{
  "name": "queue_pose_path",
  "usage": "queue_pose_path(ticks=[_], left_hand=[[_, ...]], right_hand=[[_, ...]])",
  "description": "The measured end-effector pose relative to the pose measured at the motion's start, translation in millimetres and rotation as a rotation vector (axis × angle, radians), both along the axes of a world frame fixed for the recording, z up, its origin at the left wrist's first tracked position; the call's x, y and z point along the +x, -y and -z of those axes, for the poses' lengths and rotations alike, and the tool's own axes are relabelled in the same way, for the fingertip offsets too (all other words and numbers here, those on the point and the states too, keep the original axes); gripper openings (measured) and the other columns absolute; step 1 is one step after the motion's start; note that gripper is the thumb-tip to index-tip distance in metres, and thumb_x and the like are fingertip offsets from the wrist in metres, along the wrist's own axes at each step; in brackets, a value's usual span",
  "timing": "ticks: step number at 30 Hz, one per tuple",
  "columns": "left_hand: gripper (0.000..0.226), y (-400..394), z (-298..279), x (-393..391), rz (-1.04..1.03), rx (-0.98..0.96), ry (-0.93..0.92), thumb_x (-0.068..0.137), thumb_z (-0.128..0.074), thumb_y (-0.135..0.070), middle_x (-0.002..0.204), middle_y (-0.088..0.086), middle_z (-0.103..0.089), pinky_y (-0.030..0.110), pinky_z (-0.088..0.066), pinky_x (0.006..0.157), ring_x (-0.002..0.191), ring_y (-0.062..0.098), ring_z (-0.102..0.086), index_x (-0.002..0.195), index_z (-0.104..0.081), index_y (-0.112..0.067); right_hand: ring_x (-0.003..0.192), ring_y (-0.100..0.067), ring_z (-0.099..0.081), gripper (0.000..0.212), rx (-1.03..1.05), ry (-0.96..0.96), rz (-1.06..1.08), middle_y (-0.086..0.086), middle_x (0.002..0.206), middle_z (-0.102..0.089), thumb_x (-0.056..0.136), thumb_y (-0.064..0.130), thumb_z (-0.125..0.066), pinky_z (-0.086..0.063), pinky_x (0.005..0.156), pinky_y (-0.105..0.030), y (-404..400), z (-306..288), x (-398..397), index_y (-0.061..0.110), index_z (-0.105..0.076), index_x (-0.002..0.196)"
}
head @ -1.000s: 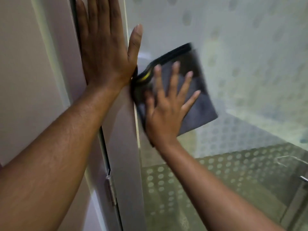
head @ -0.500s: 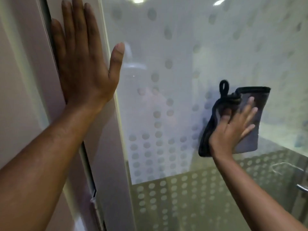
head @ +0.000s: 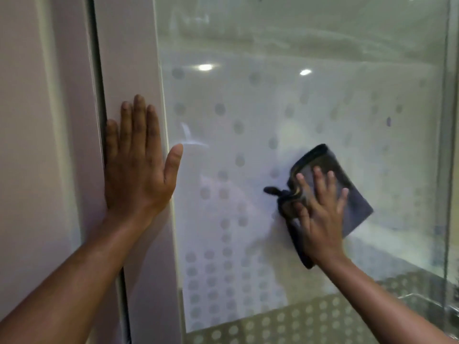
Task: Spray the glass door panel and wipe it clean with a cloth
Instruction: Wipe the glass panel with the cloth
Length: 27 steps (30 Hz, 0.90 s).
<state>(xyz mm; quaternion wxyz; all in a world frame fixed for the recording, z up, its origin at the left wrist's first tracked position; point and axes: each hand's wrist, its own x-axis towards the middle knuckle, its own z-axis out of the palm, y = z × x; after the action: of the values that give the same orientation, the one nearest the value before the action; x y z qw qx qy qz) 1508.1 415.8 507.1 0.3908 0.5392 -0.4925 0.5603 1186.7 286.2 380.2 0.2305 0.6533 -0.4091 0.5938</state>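
The glass door panel (head: 285, 100) fills the middle and right of the view, frosted with rows of dots. A dark grey cloth (head: 347, 194) with a black edge and a hanging loop lies flat against the glass at mid-right. My right hand (head: 320, 214) presses on the cloth with its fingers spread. My left hand (head: 139, 165) rests flat and open on the white door frame (head: 129, 58), the thumb reaching over the edge of the glass. No spray bottle is in view.
A pale wall (head: 37, 145) stands left of the frame, with a dark gap between them. The panel's right edge (head: 449, 145) is a vertical frame strip. A metal handle (head: 422, 297) shows at the lower right behind the glass.
My right hand slid the cloth from beside the frame across the glass to the right, and the cloth has turned. The view rose; my left hand stays flat on the frame.
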Motion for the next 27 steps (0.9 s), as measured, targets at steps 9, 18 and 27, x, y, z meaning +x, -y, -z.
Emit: queue_pose_path(ticks=[9,18,27], left_hand=[[0.066,0.9,-0.6,-3.2,0.012,-0.049,-0.013,0.114,-0.022,-0.038,0.179,0.021,-0.018,0.052,-0.005,0.135,0.167,0.038,-0.016,0.169,-0.022,-0.002],[0.066,-3.4,-0.6,-8.8,-0.003,-0.032,-0.026,0.109,-0.03,-0.029,0.177,0.022,-0.022,0.058,-0.013,0.135,0.166,0.039,-0.021,0.168,-0.027,0.001],[0.065,0.0,-1.2,-2.8,-0.012,-0.039,-0.002,0.111,-0.03,-0.028,0.179,0.02,-0.02,0.056,-0.011,0.135,0.167,0.037,-0.019,0.17,-0.022,-0.003]], right_hand=[[0.166,-0.037,-0.007,0.062,-0.019,0.205,0.025,0.002,0.18,-0.012,0.107,0.054,-0.026,-0.002,0.124,-0.073,-50.2,-138.4,131.8,0.04,-0.023,0.168],[0.167,-0.025,-0.002,0.055,0.071,0.355,-0.066,0.008,0.18,-0.011,0.113,0.044,-0.037,-0.002,0.127,-0.07,-14.6,-184.7,36.2,0.042,-0.027,0.167],[0.167,-0.032,-0.002,0.057,-0.283,-0.348,-0.092,0.007,0.179,-0.015,0.111,0.056,-0.031,0.003,0.127,-0.071,-55.5,-209.4,148.6,0.044,-0.028,0.166]])
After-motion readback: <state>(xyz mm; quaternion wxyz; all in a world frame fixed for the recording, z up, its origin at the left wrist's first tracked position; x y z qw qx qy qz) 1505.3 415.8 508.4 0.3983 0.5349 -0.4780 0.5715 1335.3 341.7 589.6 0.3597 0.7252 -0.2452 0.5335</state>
